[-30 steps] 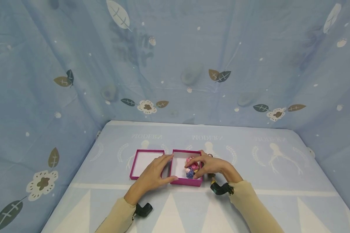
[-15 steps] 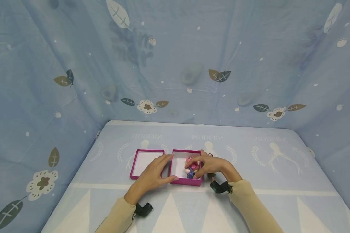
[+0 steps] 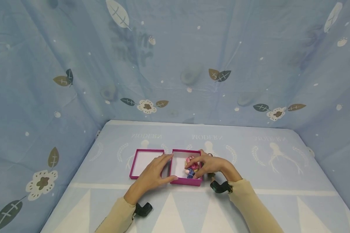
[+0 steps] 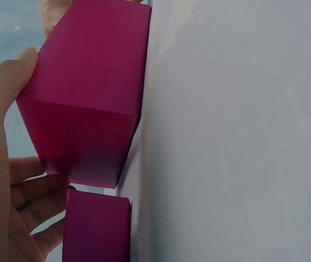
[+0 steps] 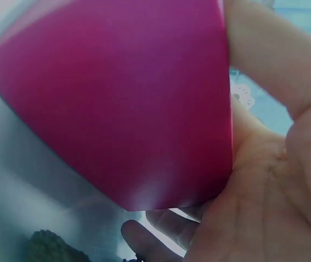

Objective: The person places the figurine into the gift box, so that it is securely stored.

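Observation:
A magenta box (image 3: 186, 182) with a white inside stands open in the head view. Inside, against its right part, lies a small toy figure (image 3: 190, 174) with pink and dark blue parts. My right hand (image 3: 210, 165) reaches over the right wall, its index finger and thumb pinching the figure; other fingers stay outside the wall. My left hand (image 3: 151, 173) holds the box's left side, thumb at the near corner and fingers along the wall. In the left wrist view the thumb (image 4: 11, 79) presses the box's upper edge. The right wrist view shows the box wall (image 5: 139, 109) hiding the figure.
Left of the box lies a shallower magenta lid (image 3: 149, 150), open side up, partly behind my left hand. A dark, small object (image 3: 211, 175) sits by my right wrist; the right wrist view shows a dark green bumpy thing (image 5: 52, 248). A patterned cloth rises behind the table.
The toy figure has shifted and turned slightly within the box under my right fingers. Both hands, the box and the lid stay nearly where they were.

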Motion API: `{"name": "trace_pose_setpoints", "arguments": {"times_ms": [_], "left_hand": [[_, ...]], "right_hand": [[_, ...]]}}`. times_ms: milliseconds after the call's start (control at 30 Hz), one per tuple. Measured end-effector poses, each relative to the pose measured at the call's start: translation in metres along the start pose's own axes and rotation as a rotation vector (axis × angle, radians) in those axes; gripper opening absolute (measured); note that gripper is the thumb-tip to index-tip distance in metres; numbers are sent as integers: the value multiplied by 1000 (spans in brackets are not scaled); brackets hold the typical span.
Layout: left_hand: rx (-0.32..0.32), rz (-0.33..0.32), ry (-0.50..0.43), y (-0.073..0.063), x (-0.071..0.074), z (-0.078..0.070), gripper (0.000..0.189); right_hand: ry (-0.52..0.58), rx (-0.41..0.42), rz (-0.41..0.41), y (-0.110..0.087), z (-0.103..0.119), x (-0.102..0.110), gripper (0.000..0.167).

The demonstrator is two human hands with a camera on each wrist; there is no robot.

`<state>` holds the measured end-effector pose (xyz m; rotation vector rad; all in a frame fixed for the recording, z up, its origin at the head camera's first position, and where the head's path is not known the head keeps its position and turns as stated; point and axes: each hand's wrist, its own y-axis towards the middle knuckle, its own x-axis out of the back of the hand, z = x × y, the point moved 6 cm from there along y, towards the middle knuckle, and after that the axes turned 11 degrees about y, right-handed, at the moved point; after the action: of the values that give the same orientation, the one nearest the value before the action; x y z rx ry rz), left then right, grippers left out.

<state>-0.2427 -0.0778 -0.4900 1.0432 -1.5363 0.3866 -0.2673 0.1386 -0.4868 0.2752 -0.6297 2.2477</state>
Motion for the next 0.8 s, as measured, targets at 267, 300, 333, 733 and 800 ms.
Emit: {"name": "trace_pose_setpoints", "arguments": {"times_ms": [267, 300, 333, 733, 800], "left_hand": [[0, -13, -16, 0, -1, 1, 91], [-1, -13, -15, 0, -1, 1, 91], [-1, -13, -15, 0, -2, 1, 92], [-6, -10, -16, 0, -1, 1, 90], [-6, -10, -15, 0, -1, 1, 91]], "right_hand": [[71, -11, 8, 0, -5, 0, 41], [67, -11, 7, 0, -5, 0, 41], [64, -14, 5, 0, -6, 0, 41], [40, -8, 61, -1, -8, 1, 42], [45, -17, 59, -1, -7, 1, 41]]}}
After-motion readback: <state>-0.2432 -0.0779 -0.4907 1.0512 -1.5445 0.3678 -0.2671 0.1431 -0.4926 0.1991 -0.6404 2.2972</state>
